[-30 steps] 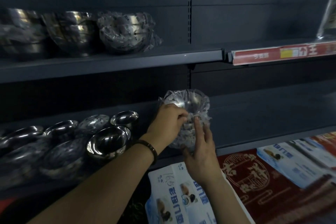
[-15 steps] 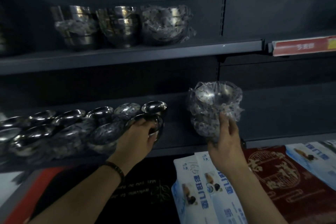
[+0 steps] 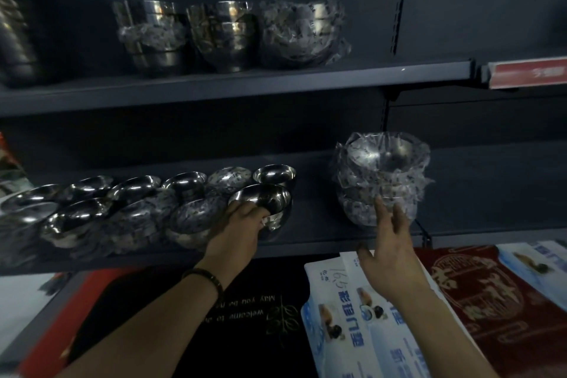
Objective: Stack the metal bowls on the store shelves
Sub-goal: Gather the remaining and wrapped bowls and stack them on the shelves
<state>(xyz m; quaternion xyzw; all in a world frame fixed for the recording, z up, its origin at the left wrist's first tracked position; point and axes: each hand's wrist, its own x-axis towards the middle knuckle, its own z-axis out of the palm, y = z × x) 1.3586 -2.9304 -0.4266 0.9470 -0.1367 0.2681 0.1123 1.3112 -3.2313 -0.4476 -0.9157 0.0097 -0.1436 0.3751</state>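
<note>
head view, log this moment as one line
left hand: gripping unwrapped bowl | right hand: open, fingertips at wrapped bowl stack | middle shelf

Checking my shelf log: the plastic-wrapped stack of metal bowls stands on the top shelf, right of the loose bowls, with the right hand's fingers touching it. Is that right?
Not quite. The head view shows the plastic-wrapped stack of metal bowls on the middle shelf, not the top one. It is right of the loose shiny metal bowls, and the right hand has its fingers against the wrap.

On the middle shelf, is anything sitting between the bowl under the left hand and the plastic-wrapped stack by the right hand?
Nothing: the head view shows bare dark shelf between the bowl under the left hand and the wrapped stack at the right hand.
</note>
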